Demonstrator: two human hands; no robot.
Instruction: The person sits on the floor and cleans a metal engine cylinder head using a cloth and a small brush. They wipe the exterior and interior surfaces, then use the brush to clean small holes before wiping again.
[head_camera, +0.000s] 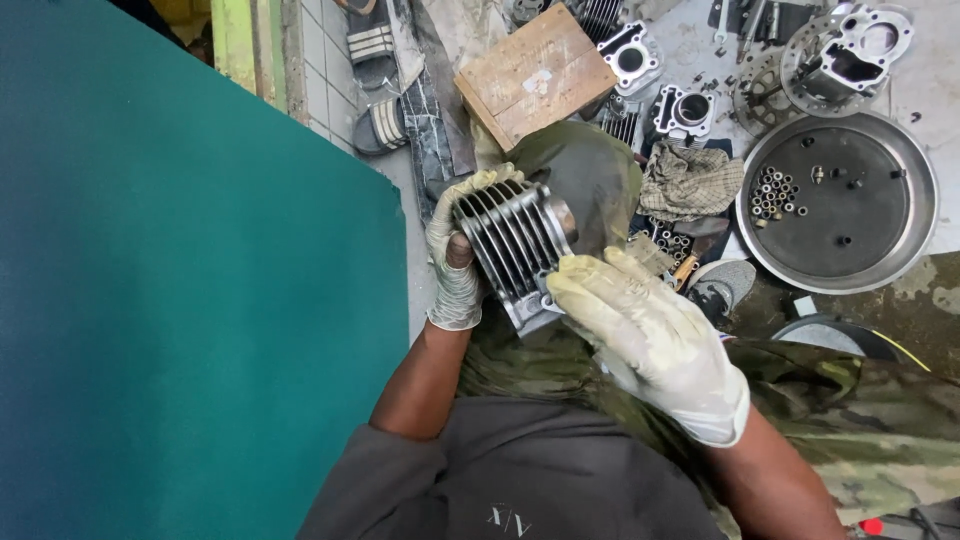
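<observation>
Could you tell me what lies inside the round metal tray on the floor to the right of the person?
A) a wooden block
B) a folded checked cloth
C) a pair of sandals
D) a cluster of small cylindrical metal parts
D: the round metal tray holds a cluster of small cylindrical metal parts near its left side, with a few loose pieces scattered across its dark floor.
</observation>
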